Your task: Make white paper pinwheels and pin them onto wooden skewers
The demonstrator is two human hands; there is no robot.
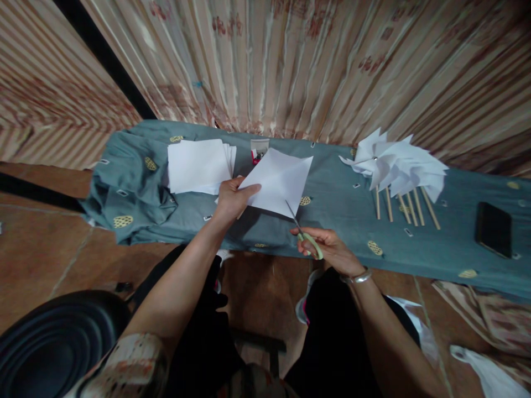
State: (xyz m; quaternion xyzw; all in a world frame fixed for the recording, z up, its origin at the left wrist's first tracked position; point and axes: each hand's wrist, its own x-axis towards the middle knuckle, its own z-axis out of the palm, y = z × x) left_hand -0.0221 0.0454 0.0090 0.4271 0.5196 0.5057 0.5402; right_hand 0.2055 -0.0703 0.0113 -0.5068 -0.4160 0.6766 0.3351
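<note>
My left hand (233,200) pinches the left corner of a white square sheet of paper (276,179), thumb on top, holding it above the cloth. In my right hand (326,247) is a pair of scissors (307,241) with pale green handles. Their blades meet the sheet near its lower right corner and point toward its middle. To the left of the sheet lies a stack of white paper (199,166). Just behind the sheet is a small open box (259,146) with red and metallic bits inside, partly hidden by the paper.
Several white paper pinwheels (398,163) on wooden sticks lie at the right of the green patterned cloth (332,188). Farther right is a black phone (493,229). A black round stool (62,342) stands at lower left, and a pleated curtain (249,66) hangs behind.
</note>
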